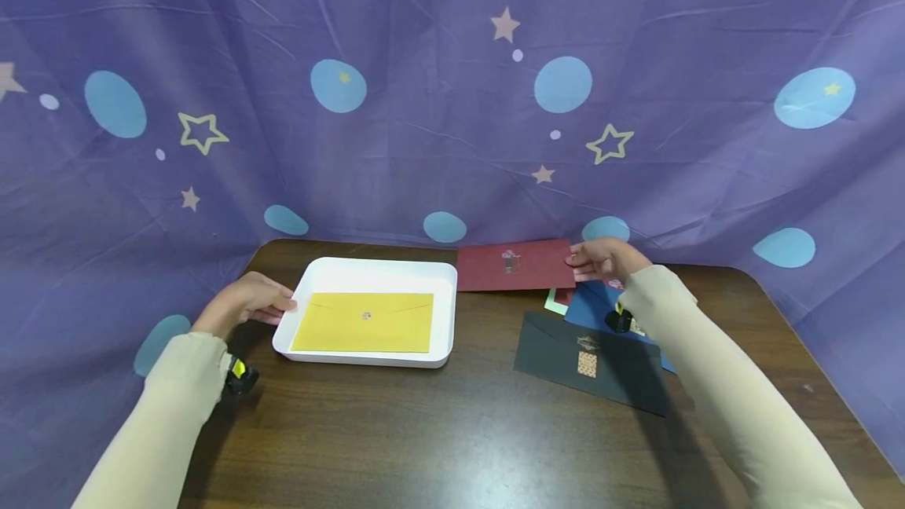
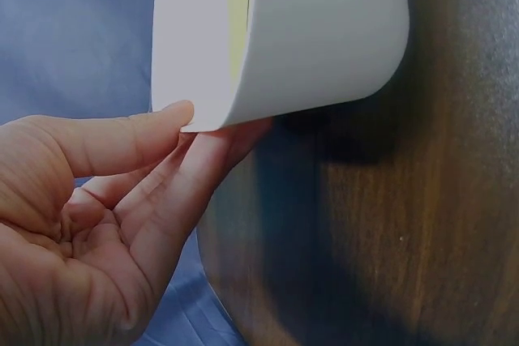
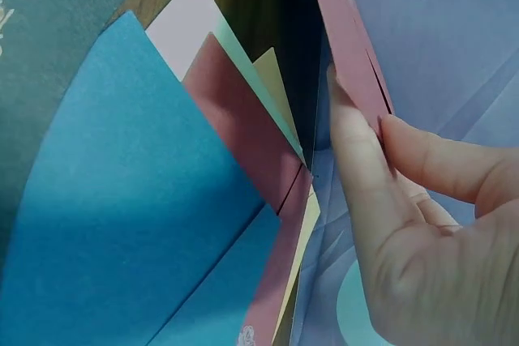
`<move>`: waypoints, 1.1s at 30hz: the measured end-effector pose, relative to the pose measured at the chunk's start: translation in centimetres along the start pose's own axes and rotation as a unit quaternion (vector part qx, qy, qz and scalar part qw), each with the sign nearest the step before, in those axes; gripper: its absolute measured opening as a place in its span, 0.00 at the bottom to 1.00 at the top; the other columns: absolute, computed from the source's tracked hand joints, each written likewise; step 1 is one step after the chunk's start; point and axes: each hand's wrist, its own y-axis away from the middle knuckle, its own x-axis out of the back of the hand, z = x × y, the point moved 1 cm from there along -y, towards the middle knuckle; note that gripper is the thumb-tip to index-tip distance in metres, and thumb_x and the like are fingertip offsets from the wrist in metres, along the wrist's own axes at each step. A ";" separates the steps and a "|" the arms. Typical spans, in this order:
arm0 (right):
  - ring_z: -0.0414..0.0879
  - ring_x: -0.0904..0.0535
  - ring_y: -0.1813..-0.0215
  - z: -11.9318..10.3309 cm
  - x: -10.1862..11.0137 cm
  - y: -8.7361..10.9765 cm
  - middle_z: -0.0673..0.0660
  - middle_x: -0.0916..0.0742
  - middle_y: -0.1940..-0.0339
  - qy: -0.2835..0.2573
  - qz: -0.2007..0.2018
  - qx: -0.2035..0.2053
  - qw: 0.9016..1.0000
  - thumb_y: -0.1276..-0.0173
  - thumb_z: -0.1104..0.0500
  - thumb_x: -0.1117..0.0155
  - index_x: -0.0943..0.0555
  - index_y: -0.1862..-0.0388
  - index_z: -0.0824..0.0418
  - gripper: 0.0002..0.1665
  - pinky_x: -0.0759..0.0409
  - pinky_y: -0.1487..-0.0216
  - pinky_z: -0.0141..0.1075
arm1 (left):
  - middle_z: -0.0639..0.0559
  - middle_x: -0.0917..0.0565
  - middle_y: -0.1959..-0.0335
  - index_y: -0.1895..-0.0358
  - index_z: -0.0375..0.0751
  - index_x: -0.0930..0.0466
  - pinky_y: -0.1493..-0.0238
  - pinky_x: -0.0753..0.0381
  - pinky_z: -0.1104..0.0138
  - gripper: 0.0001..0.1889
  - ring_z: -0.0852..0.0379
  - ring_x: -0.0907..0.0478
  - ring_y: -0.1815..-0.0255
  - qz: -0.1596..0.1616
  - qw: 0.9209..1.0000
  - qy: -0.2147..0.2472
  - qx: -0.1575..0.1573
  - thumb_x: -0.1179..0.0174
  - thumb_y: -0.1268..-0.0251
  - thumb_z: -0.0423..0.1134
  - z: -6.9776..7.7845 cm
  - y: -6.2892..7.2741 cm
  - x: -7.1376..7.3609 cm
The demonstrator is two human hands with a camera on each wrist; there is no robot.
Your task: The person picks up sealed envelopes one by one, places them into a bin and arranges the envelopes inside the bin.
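The red envelope (image 1: 488, 273) spans the space between the hands, one short end pinched by the right hand (image 1: 604, 258); a light, firm pinch, with the paper level, should best avoid creasing it. It looks flat and oblong, with a small pale motif mid-face. The left hand (image 1: 250, 301) grips the rim of the white tray (image 1: 382, 277) beside it, which holds a yellow envelope (image 1: 396, 328); blue (image 1: 590, 301) and dark envelopes (image 1: 555, 348) lie nearest the right hand on the desk (image 1: 353, 430).

From the head we look forward and down across the table (image 1: 339, 430); facing outward close up, our left wrist view shares the white tray (image 2: 324, 30), left of centre in the head frame, our right wrist view the blue envelope (image 3: 122, 184), right of centre
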 end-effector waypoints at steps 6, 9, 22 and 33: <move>0.35 0.17 0.64 0.4 0.1 0.4 0.49 0.21 0.50 -0.013 -0.020 0.013 1.000 0.16 0.67 0.58 0.62 0.16 0.65 0.38 0.15 0.51 0.28 | 0.56 0.16 0.76 0.37 0.12 0.32 0.68 0.11 0.69 0.25 0.64 0.19 0.75 0.005 1.000 -0.002 -0.001 0.39 0.32 0.27 0.1 0.0 -0.2; 0.34 0.16 0.64 0.7 0.3 0.6 0.47 0.20 0.53 -0.023 -0.020 0.024 0.999 0.17 0.68 0.56 0.61 0.16 0.65 0.39 0.14 0.52 0.27 | 0.56 0.16 0.76 0.38 0.12 0.31 0.68 0.11 0.69 0.25 0.63 0.19 0.75 0.011 1.000 -0.002 -0.002 0.39 0.33 0.27 0.0 0.0 -0.4; 0.33 0.16 0.69 1.1 1.4 1.3 0.41 0.15 0.72 -0.071 -0.005 0.057 0.996 0.18 0.71 0.59 0.60 0.17 0.67 0.38 0.14 0.60 0.26 | 0.55 0.16 0.76 0.39 0.11 0.30 0.69 0.11 0.68 0.24 0.63 0.19 0.75 0.020 1.000 0.007 -0.010 0.39 0.33 0.25 -0.3 -0.2 -0.8; 0.32 0.16 0.66 -0.2 0.2 2.6 0.39 0.15 0.69 -0.075 -0.028 0.062 0.995 0.18 0.70 0.56 0.63 0.16 0.65 0.41 0.15 0.59 0.25 | 0.55 0.16 0.76 0.39 0.12 0.30 0.69 0.11 0.69 0.23 0.63 0.19 0.75 0.018 1.000 0.007 -0.008 0.40 0.33 0.26 0.1 -0.2 -0.9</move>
